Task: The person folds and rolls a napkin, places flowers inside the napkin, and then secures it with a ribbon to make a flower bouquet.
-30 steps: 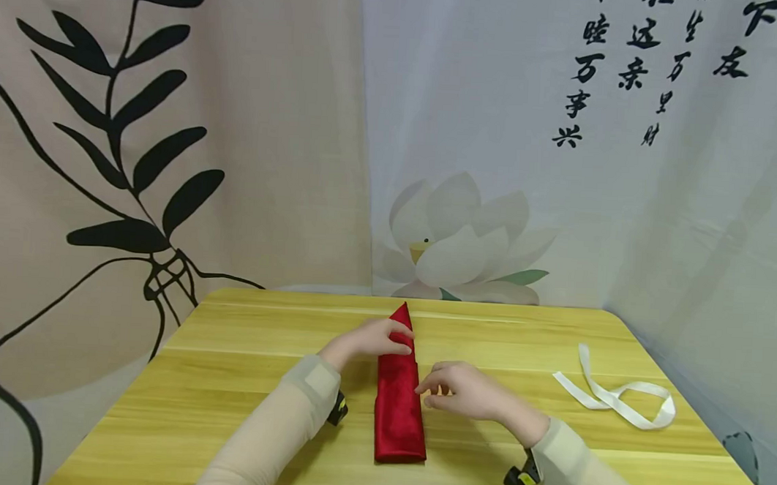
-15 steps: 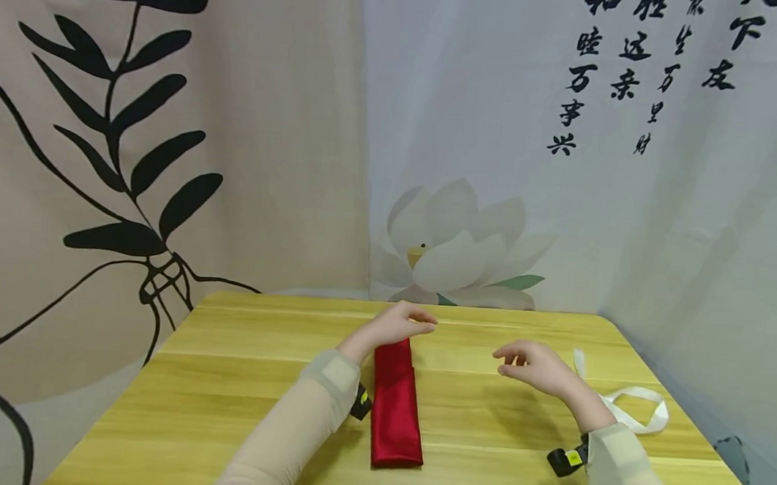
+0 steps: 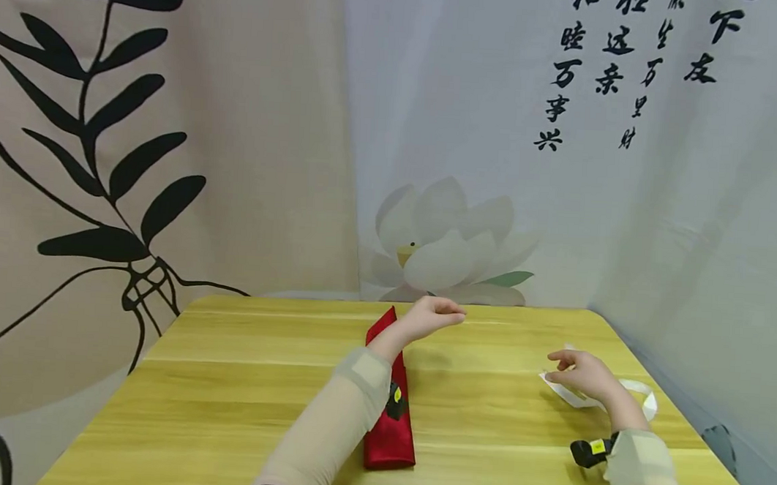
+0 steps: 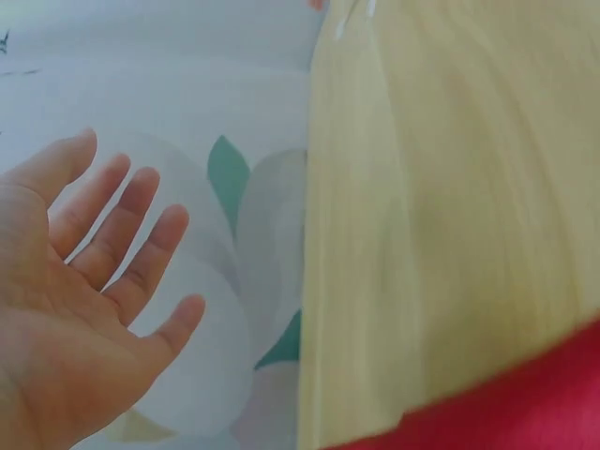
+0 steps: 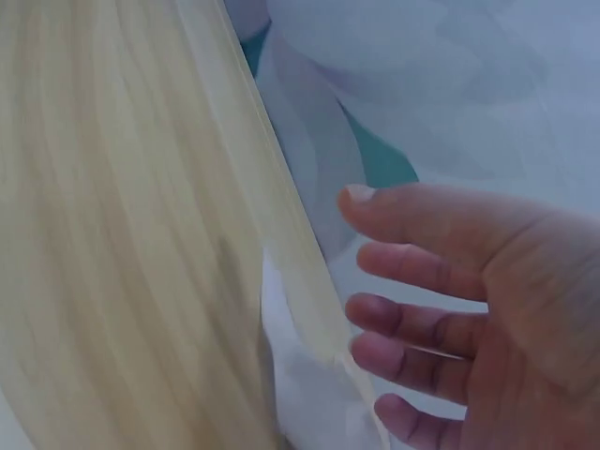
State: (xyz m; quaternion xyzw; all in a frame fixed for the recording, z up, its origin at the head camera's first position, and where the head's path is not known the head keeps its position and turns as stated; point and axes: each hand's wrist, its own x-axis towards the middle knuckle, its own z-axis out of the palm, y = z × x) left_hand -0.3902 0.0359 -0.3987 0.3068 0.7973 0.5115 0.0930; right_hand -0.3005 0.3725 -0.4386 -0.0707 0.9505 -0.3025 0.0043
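Observation:
A long folded strip of shiny red cloth [image 3: 387, 447] lies on the table, pointed at its far end. My left hand [image 3: 434, 316] hovers past its far part, with the forearm crossing over and hiding some of it. Relaxed, parted fingers show on that hand in the left wrist view, with the red cloth [image 4: 525, 398] at the lower right. Above a white ribbon [image 3: 649, 403] at the table's right side is my right hand [image 3: 582, 373]. Its fingers are loosely bent and hold nothing; the ribbon [image 5: 323, 394] lies below them in the right wrist view.
The wooden table [image 3: 256, 382] reaches back to a printed cloth backdrop [image 3: 274, 156] with leaves, a lotus and writing. A black camera is strapped to each wrist. The table's right edge runs close by the ribbon.
My left hand has come off the red cloth and moved right and away from me. My right hand has left the cloth's side and travelled right to above the ribbon.

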